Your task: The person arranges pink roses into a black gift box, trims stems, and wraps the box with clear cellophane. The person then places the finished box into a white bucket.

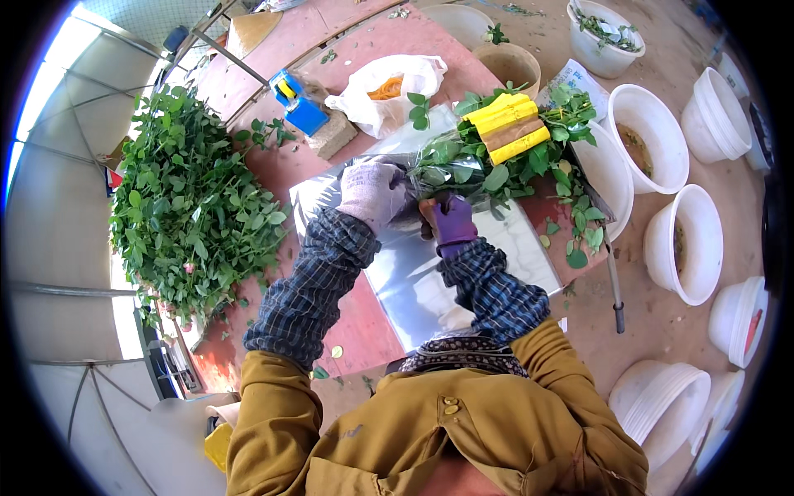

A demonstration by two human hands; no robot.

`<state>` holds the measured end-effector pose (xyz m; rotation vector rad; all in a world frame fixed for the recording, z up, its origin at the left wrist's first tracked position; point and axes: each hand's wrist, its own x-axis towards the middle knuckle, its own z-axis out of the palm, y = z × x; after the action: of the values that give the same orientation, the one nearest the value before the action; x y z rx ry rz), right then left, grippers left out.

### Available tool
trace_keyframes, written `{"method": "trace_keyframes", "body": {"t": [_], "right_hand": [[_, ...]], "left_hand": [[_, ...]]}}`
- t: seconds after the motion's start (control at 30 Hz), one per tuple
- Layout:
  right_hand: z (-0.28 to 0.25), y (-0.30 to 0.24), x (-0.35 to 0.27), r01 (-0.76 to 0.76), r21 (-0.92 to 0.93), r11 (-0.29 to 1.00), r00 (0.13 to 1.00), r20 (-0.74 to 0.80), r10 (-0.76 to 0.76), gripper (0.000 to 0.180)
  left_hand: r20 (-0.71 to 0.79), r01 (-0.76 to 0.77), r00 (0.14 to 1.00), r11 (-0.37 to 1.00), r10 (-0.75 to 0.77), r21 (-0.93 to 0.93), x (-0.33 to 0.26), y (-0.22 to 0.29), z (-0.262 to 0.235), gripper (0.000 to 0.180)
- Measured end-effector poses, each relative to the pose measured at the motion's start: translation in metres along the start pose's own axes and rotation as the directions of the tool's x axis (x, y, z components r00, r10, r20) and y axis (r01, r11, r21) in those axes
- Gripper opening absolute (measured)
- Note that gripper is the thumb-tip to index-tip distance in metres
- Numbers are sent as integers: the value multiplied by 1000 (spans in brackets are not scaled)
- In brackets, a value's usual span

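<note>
A leafy bunch of stems, partly in clear plastic wrap, lies across the table in front of me. My left hand, in a pale lilac glove, is closed on the bunch's wrapped left end. Just to its right, my right hand, in a darker purple glove with bare fingertips, has its fingers curled in against the near edge of the wrap. What its fingertips pinch is too small to make out. Yellow and brown folded wrapping rests over the leaves at the right. Shiny clear film sheets lie beneath my hands.
A large heap of leafy stems covers the table's left side. Beyond my hands are a blue tape dispenser on a block and a white bag with orange bands. White tubs stand on the floor at right.
</note>
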<state>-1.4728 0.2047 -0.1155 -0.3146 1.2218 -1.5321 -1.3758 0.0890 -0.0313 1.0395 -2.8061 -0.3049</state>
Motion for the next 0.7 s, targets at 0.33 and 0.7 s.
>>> {"method": "trace_keyframes", "body": {"t": [0.33, 0.7], "right_hand": [[-52, -27, -55, -29, -818, 574, 938, 176, 299, 39], [39, -158, -2, 172, -665, 726, 837, 488, 248, 28]], "left_hand": [[419, 327, 899, 830, -126, -452, 3, -18, -41, 18], [738, 386, 644, 748, 201, -541, 4, -60, 39, 40]]}}
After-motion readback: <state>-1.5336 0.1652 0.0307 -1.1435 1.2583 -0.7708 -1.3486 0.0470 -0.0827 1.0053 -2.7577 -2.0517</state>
